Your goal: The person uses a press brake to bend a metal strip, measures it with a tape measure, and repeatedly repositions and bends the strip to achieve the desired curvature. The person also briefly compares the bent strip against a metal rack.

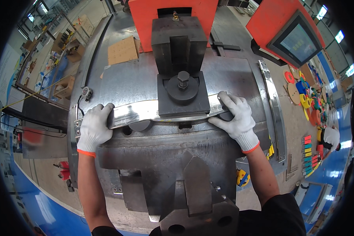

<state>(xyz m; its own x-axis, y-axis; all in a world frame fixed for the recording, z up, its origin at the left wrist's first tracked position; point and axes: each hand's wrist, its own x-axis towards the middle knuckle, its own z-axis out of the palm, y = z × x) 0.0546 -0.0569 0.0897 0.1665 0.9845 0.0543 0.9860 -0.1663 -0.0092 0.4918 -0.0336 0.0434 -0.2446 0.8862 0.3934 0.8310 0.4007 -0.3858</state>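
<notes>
A long, shiny metal bar (135,112), slightly bowed, lies crosswise on the steel machine bed (137,82). White knitted gloves with orange cuffs cover both my hands. My left hand (94,126) grips the bar's left end, and its fingertips curl over the top edge. At the other end, my right hand (238,118) has its fingers over the far edge and its thumb along the near side. The bar's middle passes at the dark steel press block (183,92), which carries a large bolt and hides part of it. A round grey roller (141,126) shows beside the bar's near edge.
Behind the block stands the red machine body (143,23). A red-framed control screen (297,43) hangs at upper right. Cardboard (122,50) lies at far left. A pointed steel die (196,177) is nearest me. A metal rail (272,110) runs along the right; another person (331,137) is beyond.
</notes>
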